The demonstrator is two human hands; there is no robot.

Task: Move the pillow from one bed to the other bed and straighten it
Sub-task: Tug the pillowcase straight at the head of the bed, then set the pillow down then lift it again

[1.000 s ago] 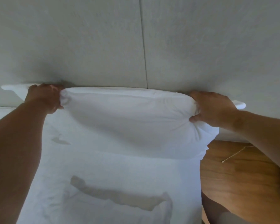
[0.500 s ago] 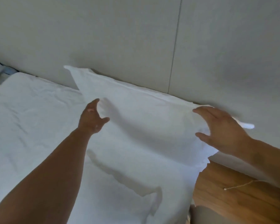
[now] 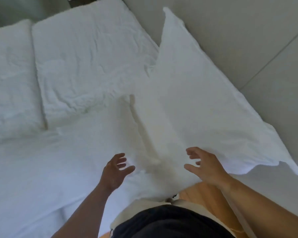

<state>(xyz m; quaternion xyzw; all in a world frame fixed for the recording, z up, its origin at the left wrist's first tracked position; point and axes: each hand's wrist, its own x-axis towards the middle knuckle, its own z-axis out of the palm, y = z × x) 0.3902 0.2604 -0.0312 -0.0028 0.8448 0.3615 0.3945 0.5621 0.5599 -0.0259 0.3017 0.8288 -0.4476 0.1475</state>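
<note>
A white pillow [image 3: 196, 93] leans against the grey padded headboard [image 3: 248, 31] at the head of the near bed [image 3: 41, 169], running from upper middle to lower right. My left hand [image 3: 114, 170] hovers over the sheet just left of the pillow's near end, fingers spread, holding nothing. My right hand [image 3: 203, 164] is at the pillow's lower edge, fingers apart, empty. Whether it touches the pillow I cannot tell.
A folded white duvet [image 3: 86, 62] lies crumpled across the bed beyond my hands. A second white bed or bedding piece [image 3: 9, 79] sits at far left. Wooden floor [image 3: 203, 193] shows between bed and headboard at the bottom, above my dark clothing [image 3: 162, 222].
Both hands gripped the pillow's top corners against the headboard, then let go and drew back toward me. The view has swung left and down, showing more of the bed.
</note>
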